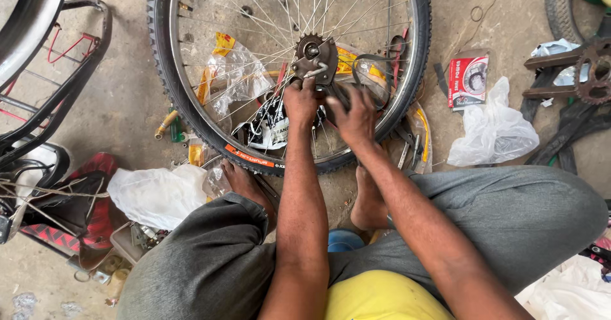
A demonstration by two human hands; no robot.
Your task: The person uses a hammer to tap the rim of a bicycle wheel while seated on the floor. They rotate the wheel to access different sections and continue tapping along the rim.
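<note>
One spoked bicycle wheel lies flat on the concrete, knobby black tyre, silver rim. One toothed sprocket sits at the hub, axle pointing up at the camera. Left hand is just below the sprocket, fingers curled on a metal wrench. Right hand is beside it, gripping a dark part through the spokes. Two white plastic bags: one lower left of the wheel, one to its right.

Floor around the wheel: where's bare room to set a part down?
Bare concrete lies between the tyre and the bike frame, and top right between the tyre and the sprocket. Crowded: under the spokes, by both hands, and around the white bag.
</note>
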